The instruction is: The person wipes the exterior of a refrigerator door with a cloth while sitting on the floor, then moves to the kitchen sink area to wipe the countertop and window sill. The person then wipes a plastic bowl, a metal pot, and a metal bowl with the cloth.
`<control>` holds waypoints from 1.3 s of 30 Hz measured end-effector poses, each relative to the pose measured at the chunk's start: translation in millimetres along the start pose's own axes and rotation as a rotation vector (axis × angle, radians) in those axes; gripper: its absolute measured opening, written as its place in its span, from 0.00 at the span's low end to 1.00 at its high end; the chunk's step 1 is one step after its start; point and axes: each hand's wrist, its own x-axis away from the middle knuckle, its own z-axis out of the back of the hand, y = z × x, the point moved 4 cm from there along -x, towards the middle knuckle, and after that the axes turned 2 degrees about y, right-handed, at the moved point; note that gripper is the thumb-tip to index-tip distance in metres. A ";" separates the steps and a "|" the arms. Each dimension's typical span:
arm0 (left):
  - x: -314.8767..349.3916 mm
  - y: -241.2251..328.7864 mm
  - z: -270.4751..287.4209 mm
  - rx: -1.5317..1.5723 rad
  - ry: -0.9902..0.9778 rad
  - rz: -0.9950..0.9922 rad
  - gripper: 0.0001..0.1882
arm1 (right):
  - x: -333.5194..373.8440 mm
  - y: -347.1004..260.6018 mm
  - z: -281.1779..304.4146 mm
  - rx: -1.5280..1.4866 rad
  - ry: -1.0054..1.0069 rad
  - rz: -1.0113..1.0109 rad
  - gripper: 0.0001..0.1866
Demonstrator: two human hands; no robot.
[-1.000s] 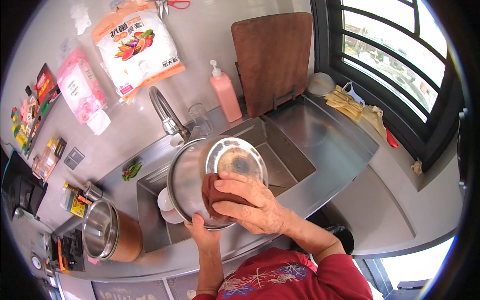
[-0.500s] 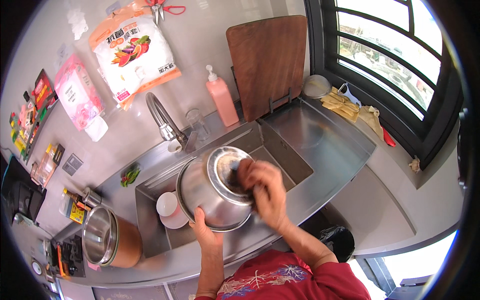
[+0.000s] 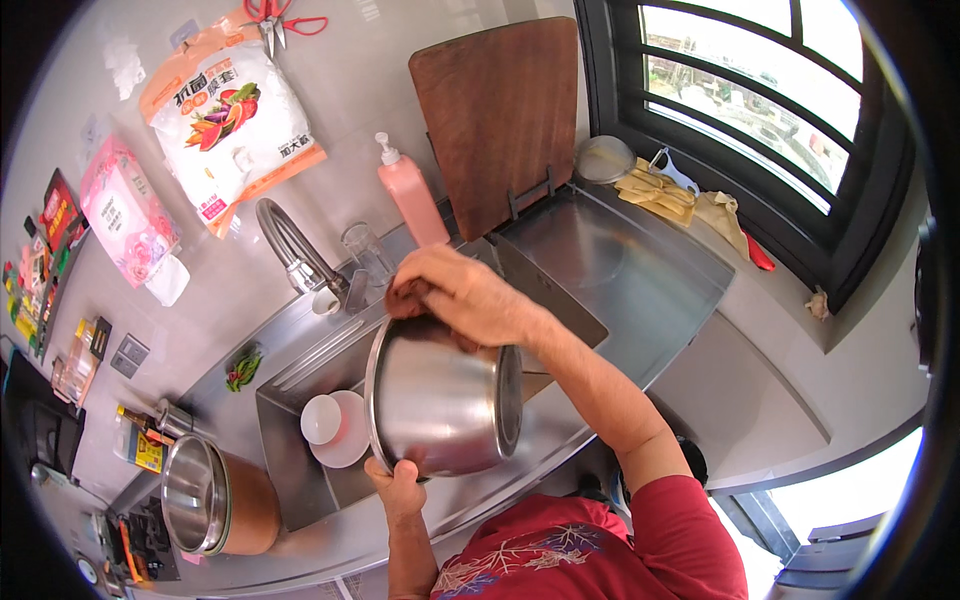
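A stainless steel pot (image 3: 440, 400) is tipped on its side above the sink (image 3: 330, 490), its base turned to the right. My left hand (image 3: 400, 488) grips the lower rim, thumb on the outer wall. At the pot's far upper edge, my right hand (image 3: 465, 295) presses a reddish-brown scrubbing pad (image 3: 405, 299), mostly covered by its curled fingers. Below, a white bowl (image 3: 322, 418) and a pale plate (image 3: 350, 445) lie in the sink, left of the pot.
Behind the sink stand a curved faucet (image 3: 290, 240), a glass (image 3: 366, 250), a pink pump bottle (image 3: 412, 195) and a wooden cutting board (image 3: 500, 120). Steel and brown pots (image 3: 250, 510) sit at the left. Yellow gloves (image 3: 655, 195) lie on the window ledge.
The pot has turned so its base faces right and its side wall shows. My right hand has moved with the pad from the base to the far rim area.
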 end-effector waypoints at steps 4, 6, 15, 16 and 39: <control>-3.2 6.6 8.5 0.147 -0.101 0.020 0.31 | 31.9 55.6 0.6 -0.616 0.060 -0.652 0.13; -6.2 2.4 4.0 0.290 0.024 0.081 0.35 | 53.3 59.0 2.0 -0.562 0.163 -0.622 0.14; -42.2 -17.4 -35.3 0.888 -0.010 0.410 0.29 | 145.3 37.4 -48.9 -0.353 0.786 -0.722 0.21; -43.6 -17.5 -40.9 0.921 -0.001 0.423 0.29 | 147.7 27.7 -50.4 -0.062 0.742 -0.608 0.21; -39.3 -28.6 -17.0 1.103 -0.028 0.563 0.24 | 177.3 -16.9 -41.2 0.029 0.358 -0.094 0.18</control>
